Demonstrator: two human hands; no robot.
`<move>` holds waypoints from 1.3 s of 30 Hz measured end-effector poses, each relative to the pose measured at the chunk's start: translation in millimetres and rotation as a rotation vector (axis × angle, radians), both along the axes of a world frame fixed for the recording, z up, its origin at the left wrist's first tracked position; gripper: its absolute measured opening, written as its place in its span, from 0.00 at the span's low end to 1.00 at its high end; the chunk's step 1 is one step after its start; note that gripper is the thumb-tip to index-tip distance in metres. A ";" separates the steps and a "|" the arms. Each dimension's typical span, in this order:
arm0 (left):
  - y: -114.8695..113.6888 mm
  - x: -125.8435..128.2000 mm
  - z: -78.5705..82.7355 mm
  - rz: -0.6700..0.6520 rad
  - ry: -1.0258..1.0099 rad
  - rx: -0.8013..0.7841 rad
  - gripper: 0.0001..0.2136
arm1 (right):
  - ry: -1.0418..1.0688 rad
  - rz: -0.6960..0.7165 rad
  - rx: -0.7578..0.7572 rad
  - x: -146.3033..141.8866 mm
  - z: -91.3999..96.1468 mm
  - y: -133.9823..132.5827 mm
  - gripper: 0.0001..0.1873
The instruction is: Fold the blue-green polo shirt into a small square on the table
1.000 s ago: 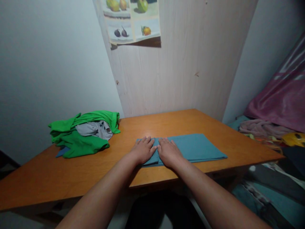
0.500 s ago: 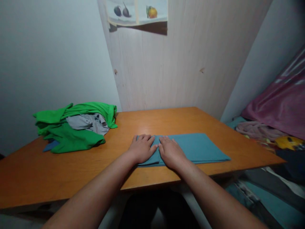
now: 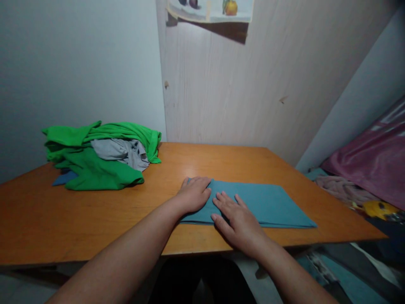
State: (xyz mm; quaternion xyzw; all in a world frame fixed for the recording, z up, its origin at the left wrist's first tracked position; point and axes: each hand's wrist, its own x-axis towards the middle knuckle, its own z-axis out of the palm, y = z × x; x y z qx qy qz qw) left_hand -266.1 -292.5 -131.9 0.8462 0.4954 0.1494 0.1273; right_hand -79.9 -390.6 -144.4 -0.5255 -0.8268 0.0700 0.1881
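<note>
A folded blue cloth lies flat near the front edge of the table, its layers showing along the near side. What kind of item it is cannot be made out. My left hand rests palm down on its left end, fingers stretched toward the far edge. Beside it, my right hand lies on the cloth left of its middle, with fingers and thumb spread. Neither hand grips anything.
On the left of the wooden table sits a crumpled pile of green clothes with a grey garment in it. Walls stand behind. Beyond the right edge are a pink cloth and a yellow item.
My right hand has shifted right and nearer to me, its fingers now more spread. My left hand stays at the cloth's left end. The head view has tilted slightly.
</note>
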 end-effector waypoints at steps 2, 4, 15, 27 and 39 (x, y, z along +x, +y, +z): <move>8.8 -4.2 1.3 0.069 -0.174 0.012 0.24 | -0.016 -0.013 -0.021 0.1 -0.4 -1.2 0.28; 16.2 -9.6 4.9 0.174 -0.334 0.037 0.23 | -0.008 -0.012 -0.039 0.9 1.7 -2.2 0.28; -10.4 4.4 13.3 -0.046 -0.177 0.199 0.20 | 0.312 -0.071 0.033 18.7 0.8 -5.1 0.24; -19.0 15.7 2.2 -0.163 0.219 0.056 0.41 | 0.336 -0.678 0.221 137.2 11.5 11.3 0.21; -11.4 14.7 -8.2 -0.170 0.189 0.091 0.47 | 0.014 -0.995 -0.174 215.0 16.2 18.1 0.25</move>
